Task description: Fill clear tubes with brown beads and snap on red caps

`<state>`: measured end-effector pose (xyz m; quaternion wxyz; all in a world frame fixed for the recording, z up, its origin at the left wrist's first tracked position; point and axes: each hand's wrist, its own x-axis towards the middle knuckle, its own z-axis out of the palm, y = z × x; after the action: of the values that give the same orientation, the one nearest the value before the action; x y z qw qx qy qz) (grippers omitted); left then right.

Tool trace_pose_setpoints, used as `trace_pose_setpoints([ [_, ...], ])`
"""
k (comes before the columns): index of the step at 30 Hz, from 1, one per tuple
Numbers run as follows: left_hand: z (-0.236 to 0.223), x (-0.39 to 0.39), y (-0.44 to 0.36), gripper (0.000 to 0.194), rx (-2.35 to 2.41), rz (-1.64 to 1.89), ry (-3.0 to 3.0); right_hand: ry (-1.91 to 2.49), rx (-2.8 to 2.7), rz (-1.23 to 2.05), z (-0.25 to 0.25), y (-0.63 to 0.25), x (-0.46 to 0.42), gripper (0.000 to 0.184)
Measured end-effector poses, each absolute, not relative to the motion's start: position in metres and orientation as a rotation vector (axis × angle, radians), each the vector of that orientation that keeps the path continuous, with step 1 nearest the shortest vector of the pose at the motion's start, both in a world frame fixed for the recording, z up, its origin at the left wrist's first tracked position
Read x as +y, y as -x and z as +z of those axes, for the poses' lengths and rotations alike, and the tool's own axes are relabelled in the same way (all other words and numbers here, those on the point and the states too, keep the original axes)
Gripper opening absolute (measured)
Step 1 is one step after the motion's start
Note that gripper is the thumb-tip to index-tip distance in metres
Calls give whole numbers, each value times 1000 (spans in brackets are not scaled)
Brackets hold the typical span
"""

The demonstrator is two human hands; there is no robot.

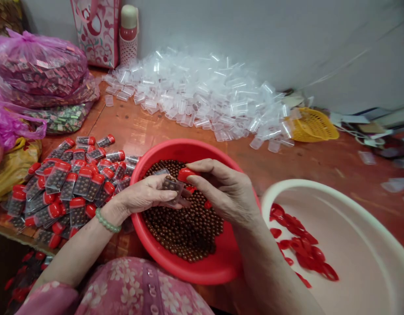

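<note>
Over a red basin (185,278) of small brown balls (185,227), my left hand (146,192) grips a clear plastic box (173,188) partly filled with the same balls. Another clear box (161,172) shows behind its fingers; whether the hand holds that one too, I cannot tell. Between thumb and forefinger, my right hand (226,192) pinches a red cap (185,174) just above and right of the box, apart from its top. A few red pieces (207,204) show among the balls below.
Filled boxes with red caps (82,181) are heaped at left. Clear boxes (202,96) pile along the wall, beside a yellow basket (311,124). A white basin (359,227) holding red caps (300,245) stands at right. Purple bags (41,70), a flask (128,35) and a patterned bag (100,35) stand behind.
</note>
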<state>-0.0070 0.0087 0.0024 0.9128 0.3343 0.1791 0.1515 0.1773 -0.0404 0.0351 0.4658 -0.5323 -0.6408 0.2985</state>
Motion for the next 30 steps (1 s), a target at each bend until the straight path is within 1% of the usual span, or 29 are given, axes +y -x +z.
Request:
trace_pose_setpoints([
  [5,-2,8,4,47,340,327,-733,1311,-1786,682,39,-171,-32,13],
  [11,-4,8,2,34,327,306,-783,1278,-1952,647,44,-170,-27,10],
  [17,-2,7,4,36,410,290,-766,1354,-1933,675,46,-181,-32,10],
  [22,0,8,4,29,458,261,-813,1404,-1929,732,47,-192,-38,12],
  [30,5,8,3,20,515,275,-915,1472,-1950,730,52,-207,-43,14],
])
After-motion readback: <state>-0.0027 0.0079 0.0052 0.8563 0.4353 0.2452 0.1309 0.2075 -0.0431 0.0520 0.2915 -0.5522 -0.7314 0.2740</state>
